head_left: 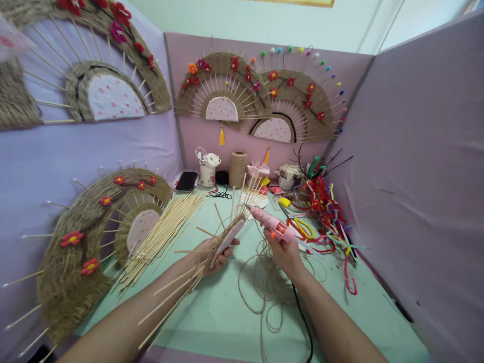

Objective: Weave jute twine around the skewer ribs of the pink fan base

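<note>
Gun [278, 225] gripped in right hand [285, 256], tip near the fan [231, 235] held in left hand [224, 258]; loose twine [261, 252] beside the right hand could snag (stray glue might burn fingers).

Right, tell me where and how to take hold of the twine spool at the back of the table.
Grip the twine spool around its upper body, likely best from above: it stands upright, a plain cylinder with its top exposed. The pink ruffled pouch sits close on its right, and sticks of the held fan appear before its lower right edge.
</note>
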Action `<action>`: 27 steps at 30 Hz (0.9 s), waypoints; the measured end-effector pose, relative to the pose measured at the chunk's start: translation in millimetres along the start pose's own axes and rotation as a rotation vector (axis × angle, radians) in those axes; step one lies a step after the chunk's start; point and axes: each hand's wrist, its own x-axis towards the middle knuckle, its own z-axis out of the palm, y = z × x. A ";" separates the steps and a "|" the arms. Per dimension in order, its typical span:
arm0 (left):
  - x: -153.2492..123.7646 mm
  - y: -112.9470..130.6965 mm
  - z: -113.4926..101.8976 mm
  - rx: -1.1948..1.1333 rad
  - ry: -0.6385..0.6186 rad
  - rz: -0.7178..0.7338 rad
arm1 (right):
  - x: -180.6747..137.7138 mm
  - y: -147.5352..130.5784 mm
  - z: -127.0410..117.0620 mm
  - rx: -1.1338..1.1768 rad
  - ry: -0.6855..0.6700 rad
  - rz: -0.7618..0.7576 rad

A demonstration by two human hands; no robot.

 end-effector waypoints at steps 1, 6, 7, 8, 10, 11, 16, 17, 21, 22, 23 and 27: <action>-0.6 -0.2 1.2 0.003 0.008 0.003 | 0.0 0.1 0.1 0.002 0.000 -0.001; 0.2 -0.8 -0.1 0.001 0.016 0.011 | -0.3 2.1 0.0 -0.001 0.005 0.017; 1.0 -0.9 -1.4 -0.001 0.011 0.013 | -0.3 2.4 0.0 0.000 0.004 0.016; 1.8 -1.0 -2.8 -0.003 0.007 0.014 | -0.3 2.6 0.0 0.002 0.003 0.016; 3.1 -1.3 -5.3 -0.005 0.001 0.015 | -0.3 2.7 0.0 0.006 0.005 0.014; 3.4 -1.5 -6.2 -0.004 -0.002 0.016 | -0.3 2.7 0.1 0.008 0.005 0.014; 2.2 -2.6 -6.9 0.003 -0.032 0.040 | -1.2 2.7 0.0 0.017 0.004 0.050; 1.8 -2.7 -6.7 0.006 -0.033 0.040 | -1.3 2.5 -0.1 0.016 0.002 0.056; 2.1 -2.7 -8.1 0.024 -0.032 0.029 | -0.8 0.2 -1.1 0.014 -0.009 0.060; 2.7 -2.7 -9.2 0.027 -0.038 0.025 | -0.3 -0.8 -1.2 0.017 -0.009 0.059; 3.4 -2.7 -10.3 0.027 -0.047 0.025 | 0.4 -2.0 -1.2 0.022 -0.004 0.057; 4.1 -2.2 -11.5 0.014 -0.059 0.033 | 4.3 -8.6 -1.7 0.026 0.071 0.056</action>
